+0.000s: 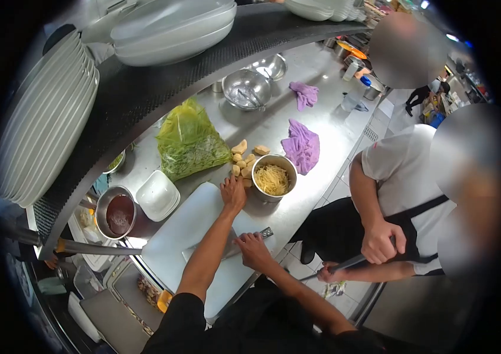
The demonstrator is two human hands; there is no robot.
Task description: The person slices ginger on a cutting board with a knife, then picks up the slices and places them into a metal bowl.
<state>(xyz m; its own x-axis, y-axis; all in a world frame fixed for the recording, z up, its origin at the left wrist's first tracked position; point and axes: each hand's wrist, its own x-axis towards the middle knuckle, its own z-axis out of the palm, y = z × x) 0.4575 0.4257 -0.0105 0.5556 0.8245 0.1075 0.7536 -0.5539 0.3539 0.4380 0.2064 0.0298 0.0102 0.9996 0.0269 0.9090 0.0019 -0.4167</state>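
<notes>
My left hand (234,193) reaches over the far end of a white cutting board (170,251), fingers stretched out and touching a small pile of peeled, tan pieces (244,162) that look like ginger. Its fingertips are partly hidden among them. On the board lies a broad-bladed knife (267,232), its patterned handle pointing to the far right. My right hand (253,249) is curled over the blade near that handle. Just right of the pieces stands a round metal pot (272,194) holding thin, pale yellow shreds (272,179).
Beyond the board lie a bag of greens (188,141), white dishes (157,196) and purple cloths (302,147). A bowl of dark red liquid (117,213) stands left. A shelf with stacked plates (52,124) overhangs. A person holding a pole (348,263) stands close at right.
</notes>
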